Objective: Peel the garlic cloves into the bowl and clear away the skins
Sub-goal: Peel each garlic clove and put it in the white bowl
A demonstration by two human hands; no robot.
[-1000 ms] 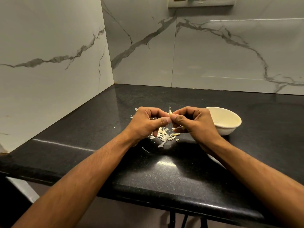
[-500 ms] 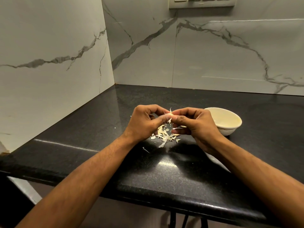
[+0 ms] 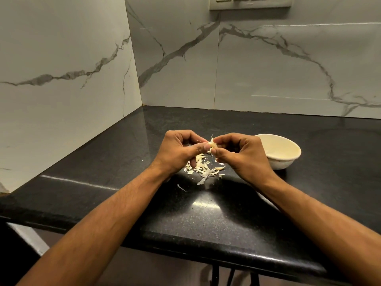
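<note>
Two bare forearms, no sleeves, hands (image 3: pixel 177 150) (image 3: pixel 244 154) unadorned

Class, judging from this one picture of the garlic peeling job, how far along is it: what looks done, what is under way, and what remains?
Done: a pile of skins on the black countertop shows earlier peeling. In hand: the left hand and right hand pinch a garlic clove, skin partly off. Left: dropping it in the cream bowl, whose contents are not visible, and clearing the skins.

you face a black speckled countertop (image 3: pixel 206 219) set in a corner of white grey-veined marble walls (image 3: pixel 268 69); a switch panel (image 3: pixel 250 3) sits high, beyond your hands.
</note>
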